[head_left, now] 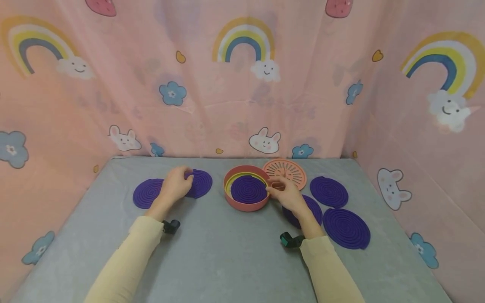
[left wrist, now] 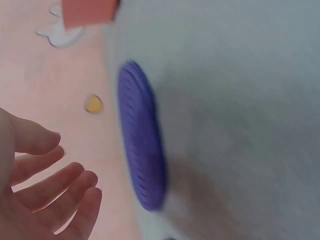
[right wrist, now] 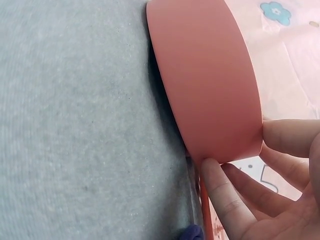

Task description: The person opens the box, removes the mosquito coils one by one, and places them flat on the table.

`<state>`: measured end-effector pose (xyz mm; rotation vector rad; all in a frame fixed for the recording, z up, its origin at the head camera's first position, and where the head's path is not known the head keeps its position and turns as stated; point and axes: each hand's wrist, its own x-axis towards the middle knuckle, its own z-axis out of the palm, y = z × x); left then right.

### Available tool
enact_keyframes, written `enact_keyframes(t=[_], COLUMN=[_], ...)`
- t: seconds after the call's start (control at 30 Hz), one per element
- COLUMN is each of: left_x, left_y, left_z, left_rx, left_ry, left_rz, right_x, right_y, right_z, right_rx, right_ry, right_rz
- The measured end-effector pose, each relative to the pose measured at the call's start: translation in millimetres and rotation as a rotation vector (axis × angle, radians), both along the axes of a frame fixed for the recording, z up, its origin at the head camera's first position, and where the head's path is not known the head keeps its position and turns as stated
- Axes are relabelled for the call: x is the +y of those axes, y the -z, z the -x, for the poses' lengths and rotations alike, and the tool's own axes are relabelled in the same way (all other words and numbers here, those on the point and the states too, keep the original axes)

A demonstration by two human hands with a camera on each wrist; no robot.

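On the left of the table lie two purple spiral coils, which look like mosquito coils. My left hand hovers over them, partly covering the coil nearer the middle. In the left wrist view its fingers are loosely bent and apart from the purple coil. My right hand holds the wall of a round red box, thumb and fingertips on its side and rim in the right wrist view. Inside that box are a yellow ring and another purple coil.
An orange slotted lid lies behind the box, to its right. Three more purple coils lie on the right: one partly under my right forearm, one farther back, one nearer. A patterned pink curtain surrounds the grey table.
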<state>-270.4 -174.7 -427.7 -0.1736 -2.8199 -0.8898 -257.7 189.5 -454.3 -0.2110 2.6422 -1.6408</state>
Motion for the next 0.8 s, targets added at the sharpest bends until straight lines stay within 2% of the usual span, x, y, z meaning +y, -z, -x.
enact_keyframes(t=[0.43,0.63,0.8], left_x=[52.8,75.9,88.0], left_y=[-26.3,-28.3,-27.4], left_z=[-6.9,-6.9,-4.8], left_rx=[0.099,0.107,0.102], left_ry=[0.121,0.205,0.225], left_rz=[-0.087,-0.109,-0.138], right_x=[1,4,3], right_y=[1.5,0.7,2.1], right_z=[1.2,-2.5,-0.3], right_rx=[0.005,0.022,0.033], right_ry=[-0.003,-0.008,-0.015], right_rz=[-0.013,-0.009,0.000])
